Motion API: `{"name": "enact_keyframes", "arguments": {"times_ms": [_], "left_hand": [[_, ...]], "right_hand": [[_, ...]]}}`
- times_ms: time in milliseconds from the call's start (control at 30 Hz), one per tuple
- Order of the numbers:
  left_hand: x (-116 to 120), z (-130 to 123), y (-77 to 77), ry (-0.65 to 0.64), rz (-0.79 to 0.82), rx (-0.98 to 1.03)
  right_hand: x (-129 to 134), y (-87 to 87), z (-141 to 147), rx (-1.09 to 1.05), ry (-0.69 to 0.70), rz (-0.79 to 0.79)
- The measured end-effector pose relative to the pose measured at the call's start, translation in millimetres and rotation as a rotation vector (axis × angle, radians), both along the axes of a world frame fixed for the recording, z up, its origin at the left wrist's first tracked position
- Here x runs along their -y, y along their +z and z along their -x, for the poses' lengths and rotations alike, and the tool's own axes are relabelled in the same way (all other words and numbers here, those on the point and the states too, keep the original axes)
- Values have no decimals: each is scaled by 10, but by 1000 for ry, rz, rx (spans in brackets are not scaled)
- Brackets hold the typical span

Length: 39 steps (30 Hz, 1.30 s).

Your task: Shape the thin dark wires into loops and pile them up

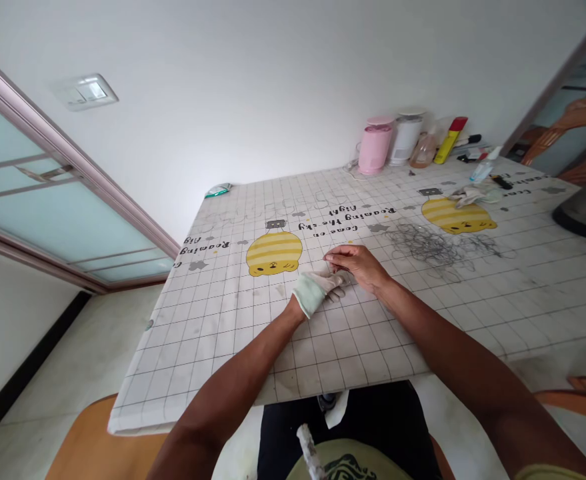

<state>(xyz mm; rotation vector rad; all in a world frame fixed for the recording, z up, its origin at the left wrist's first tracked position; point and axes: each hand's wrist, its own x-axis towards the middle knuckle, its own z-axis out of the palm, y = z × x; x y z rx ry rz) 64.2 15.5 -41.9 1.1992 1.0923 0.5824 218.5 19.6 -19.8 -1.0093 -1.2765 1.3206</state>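
My left hand (321, 285) wears a pale green and white work glove and rests low over the checked tablecloth. Its fingers are curled closed, and whatever lies in them is too small to make out. Just above and to its right, my bare right hand (360, 265) has thumb and fingertips pressed together in a pinch. Something thin shows faintly between the two hands, but its kind is unclear. To the right of my hands lies a loose tangle of fine dark strands (430, 247), spread over the cloth.
The tablecloth (213, 360) has printed yellow bear balloons. Along the wall stand a pink cylinder (375, 147), a white cylinder (405, 140), a pump bottle (424, 150) and a yellow can (447, 143). Another glove (473, 195) lies near a clear spray bottle (485, 167). A green packet (217, 191) sits far left.
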Motion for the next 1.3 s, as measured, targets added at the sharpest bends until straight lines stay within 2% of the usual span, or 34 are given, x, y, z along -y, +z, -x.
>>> {"name": "enact_keyframes", "arguments": {"times_ms": [167, 300, 400, 667, 800, 933, 1133, 1300], "left_hand": [[31, 80, 117, 130, -75, -108], [60, 135, 259, 233, -98, -191], [76, 151, 309, 275, -131, -246], [69, 168, 230, 268, -257, -383], [24, 208, 205, 323, -234, -311], [-31, 235, 207, 374, -127, -166], [-35, 209, 202, 350, -39, -3], [6, 191, 276, 327, -5, 106]], "right_hand": [[-28, 18, -108, -78, 50, 28], [-41, 49, -188, -201, 149, 83], [-46, 41, -182, -233, 213, 94], [10, 12, -54, -157, 84, -2], [20, 17, -55, -244, 152, 104], [-6, 9, -101, -331, 234, 202], [-26, 47, -173, -347, 210, 241], [-23, 45, -192, -340, 215, 233]]}}
